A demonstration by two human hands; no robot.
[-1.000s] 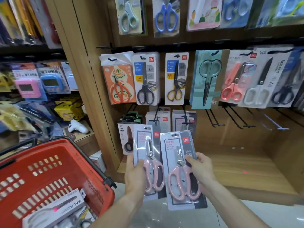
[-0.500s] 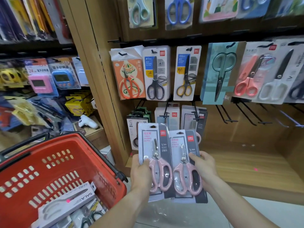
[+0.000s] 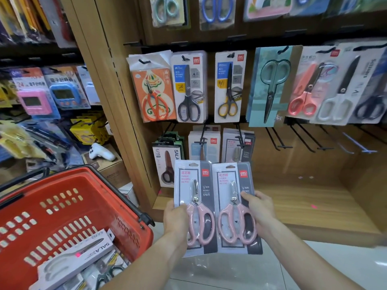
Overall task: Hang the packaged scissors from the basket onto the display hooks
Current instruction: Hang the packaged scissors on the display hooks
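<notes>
I see two identical blister packs held side by side, edges touching, at centre frame: left pack (image 3: 193, 206) and right pack (image 3: 234, 206), each a white-and-grey card with a red logo and pink-handled scissors, blades up. My left hand (image 3: 174, 216) grips the left pack's outer edge, thumb over the card front; my right hand (image 3: 258, 210) grips the right pack's outer edge likewise. Both forearms reach in from 6 o'clock.

At 8 o'clock, the red basket (image 3: 117, 208) carries more stock, a white boxed pair (image 3: 75, 258) on top.

Beyond the packs, at 12 o'clock, the low row of hooks carries a grey pack stack (image 3: 238, 146) just behind them. Bare hooks (image 3: 303, 141) run toward 2 o'clock above the wooden shelf (image 3: 314, 201). Farther up hangs a full row, including the yellow-handled pack (image 3: 230, 86).
</notes>
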